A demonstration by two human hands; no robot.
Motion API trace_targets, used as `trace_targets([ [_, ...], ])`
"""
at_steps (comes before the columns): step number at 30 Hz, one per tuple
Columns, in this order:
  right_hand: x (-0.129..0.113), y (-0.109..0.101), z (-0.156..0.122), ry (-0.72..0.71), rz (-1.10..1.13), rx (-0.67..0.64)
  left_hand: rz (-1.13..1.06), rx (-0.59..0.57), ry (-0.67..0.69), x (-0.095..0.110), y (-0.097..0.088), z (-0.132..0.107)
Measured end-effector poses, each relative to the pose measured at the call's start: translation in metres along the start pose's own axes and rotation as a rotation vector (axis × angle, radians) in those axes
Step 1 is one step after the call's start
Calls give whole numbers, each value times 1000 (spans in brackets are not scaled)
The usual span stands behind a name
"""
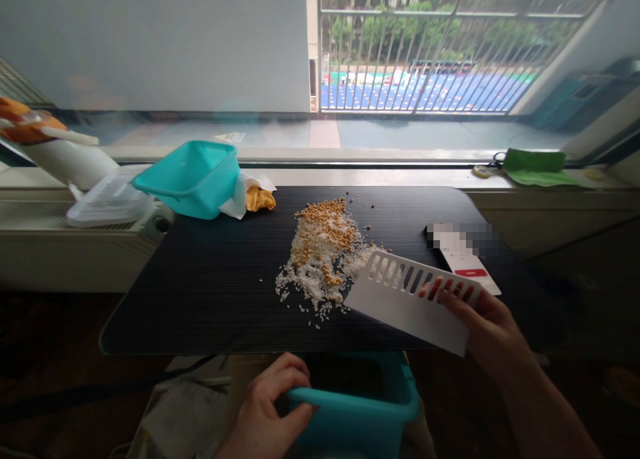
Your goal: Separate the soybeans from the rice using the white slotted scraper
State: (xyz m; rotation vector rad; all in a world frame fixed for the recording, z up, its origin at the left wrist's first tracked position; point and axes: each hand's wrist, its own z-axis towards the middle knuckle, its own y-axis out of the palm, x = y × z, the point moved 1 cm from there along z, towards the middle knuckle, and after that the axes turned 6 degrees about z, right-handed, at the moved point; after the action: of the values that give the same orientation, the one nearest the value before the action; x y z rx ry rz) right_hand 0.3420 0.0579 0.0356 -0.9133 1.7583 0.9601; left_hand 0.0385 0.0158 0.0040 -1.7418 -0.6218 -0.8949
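Note:
A white slotted plastic board (410,305) is gripped at its right end by my right hand (490,325), tilted over the table. Its left corner is beside a pile of white rice grains (313,272) mixed with yellow soybeans (325,212) on the black table (210,279). Below the table's front edge, my left hand (275,402) pinches the rim of a teal plastic bin (360,405). The inside of that bin is dark, and its contents cannot be made out.
Another teal basket (200,179) stands at the table's back left, with an orange cloth (260,199) beside it. A phone (463,259) lies at the right. Scissors (499,159) and green material (535,167) rest on the windowsill. Loose grains are scattered round the pile.

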Motion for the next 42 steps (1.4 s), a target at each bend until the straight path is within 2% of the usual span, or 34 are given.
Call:
trace_targets([
  [8, 2, 0, 3, -26, -26, 21, -7, -12, -8, 1, 0, -1],
  [17, -1, -1, 1, 17, -23, -6, 5, -18, -20, 2, -2, 1],
  [26, 11, 17, -4, 56, -87, -196, -4, -7, -42, 2, -6, -2],
  [30, 14, 32, -10, 52, -101, -246, 1, 53, -12, -6, -16, -4],
  [35, 17, 46, -18, 59, -177, -371, 22, 88, -12, -16, -23, -8],
  [38, 12, 36, -17, 33, -210, -311, 7, 83, -8, -15, -20, -8],
  [42, 2, 14, -6, -21, -104, -46, 20, 53, 10, -9, -15, -4],
])
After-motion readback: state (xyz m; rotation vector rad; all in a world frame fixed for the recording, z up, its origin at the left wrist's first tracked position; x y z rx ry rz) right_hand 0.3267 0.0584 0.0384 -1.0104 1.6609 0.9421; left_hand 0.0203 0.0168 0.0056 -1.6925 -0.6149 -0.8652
